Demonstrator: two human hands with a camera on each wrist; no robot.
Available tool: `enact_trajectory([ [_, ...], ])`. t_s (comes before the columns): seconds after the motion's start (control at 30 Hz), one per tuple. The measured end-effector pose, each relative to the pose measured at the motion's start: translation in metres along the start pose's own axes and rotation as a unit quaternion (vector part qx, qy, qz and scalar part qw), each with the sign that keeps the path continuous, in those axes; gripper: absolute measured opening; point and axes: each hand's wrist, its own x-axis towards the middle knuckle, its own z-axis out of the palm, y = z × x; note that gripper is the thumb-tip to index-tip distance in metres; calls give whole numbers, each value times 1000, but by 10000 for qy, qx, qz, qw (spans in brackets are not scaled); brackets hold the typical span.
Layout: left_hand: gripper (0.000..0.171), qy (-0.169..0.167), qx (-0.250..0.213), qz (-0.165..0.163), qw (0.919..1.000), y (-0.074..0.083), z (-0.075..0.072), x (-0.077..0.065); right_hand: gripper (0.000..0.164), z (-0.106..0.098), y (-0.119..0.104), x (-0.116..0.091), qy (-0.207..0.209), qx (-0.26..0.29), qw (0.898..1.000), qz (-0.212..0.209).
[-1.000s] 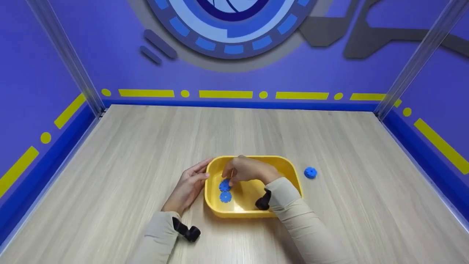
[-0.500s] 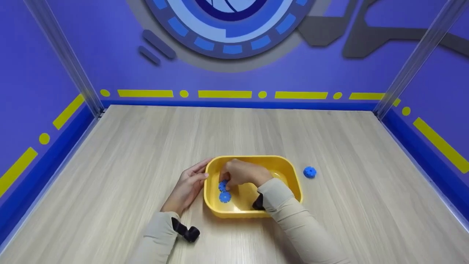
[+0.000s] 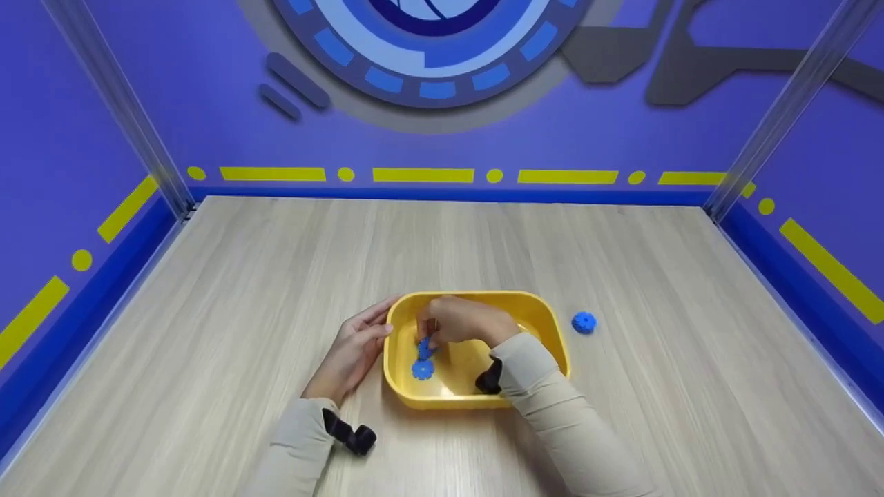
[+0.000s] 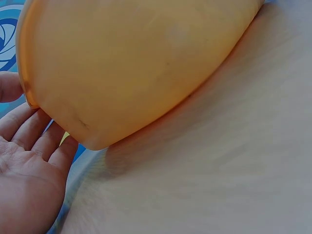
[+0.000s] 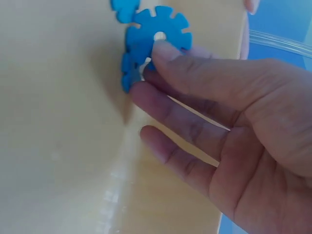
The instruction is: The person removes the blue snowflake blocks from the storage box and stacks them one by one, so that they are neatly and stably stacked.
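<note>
Desk (image 3: 207, 310) carries tray (image 3: 476, 403); left hand (image 3: 356, 352) grips its left end, likely steadying it; right hand (image 3: 466, 321) pinches blue discs (image 5: 168, 20) inside, probably keeping them together; loose piece (image 3: 584, 323) lies outside, right.

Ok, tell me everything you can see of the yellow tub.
The yellow tub is an open, rounded rectangle with smooth walls, apparently plastic. It sits upright on the table, long sides left to right. The left hand touches its left end, thumb at the rim, fingers outside. The right hand is inside, pinching blue notched pieces; whether the sleeve touches the rim is unclear.
</note>
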Motion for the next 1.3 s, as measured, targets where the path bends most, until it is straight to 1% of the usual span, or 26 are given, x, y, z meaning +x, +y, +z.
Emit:
enact_trajectory([
  [0.2,59,10,4,0,10000,0,0,0,11,-8,0,-6,4,60,10000,16],
  [0.4,60,119,-38,50,9999,1,0,0,12,-18,1,-13,101,48,9999,49],
  [0.63,61,161,-8,-19,9999,1,1,0,17,-26,7,-22,194,-8,9998,-11],
  [0.87,61,177,-98,-30,9998,1,1,0,18,-34,14,-36,470,48,9989,-29],
  [1.3,60,221,-72,-73,9997,1,1,0,17,-50,27,-69,932,270,9952,143],
])
